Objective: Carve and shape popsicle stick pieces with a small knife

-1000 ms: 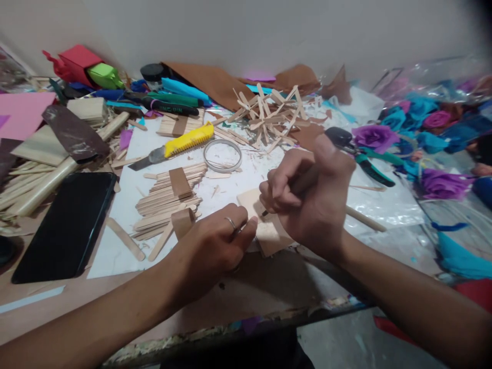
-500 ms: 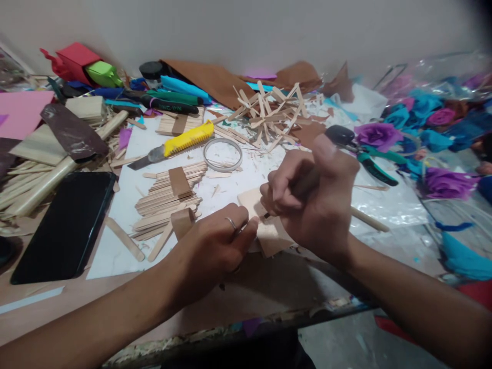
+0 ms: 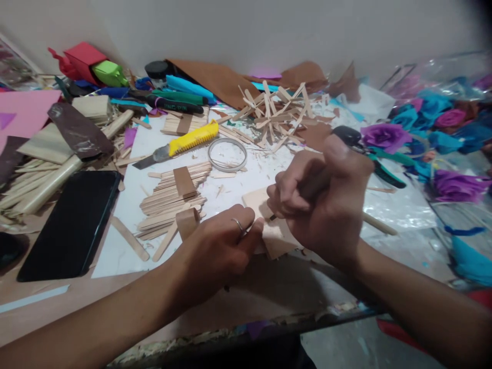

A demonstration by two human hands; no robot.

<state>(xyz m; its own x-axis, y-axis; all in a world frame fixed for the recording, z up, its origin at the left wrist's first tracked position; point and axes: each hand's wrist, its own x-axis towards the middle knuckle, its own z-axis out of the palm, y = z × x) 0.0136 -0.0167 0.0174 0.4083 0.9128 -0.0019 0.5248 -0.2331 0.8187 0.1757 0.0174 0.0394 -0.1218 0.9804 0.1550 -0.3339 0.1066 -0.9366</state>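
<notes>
My right hand (image 3: 321,202) is closed in a fist round a thin tool with a wooden handle, thumb up; its dark tip touches a small flat wooden panel (image 3: 273,233) lying on the table. My left hand (image 3: 221,246), a ring on one finger, has its fingers curled and presses down on the panel's left edge. Just left of it lies a bundle of wooden craft sticks (image 3: 172,197) bound with brown paper bands.
A yellow utility knife (image 3: 180,143), a tape ring (image 3: 227,154), a heap of crossed sticks (image 3: 274,113), a black phone (image 3: 71,223), green-handled pliers (image 3: 376,159), paper flowers (image 3: 415,133), and coloured paper and bamboo strips at left crowd the table (image 3: 269,287), near its front edge.
Both hands stay on the panel with hardly any movement. The view has shifted slightly, so everything sits a little further right in the picture.
</notes>
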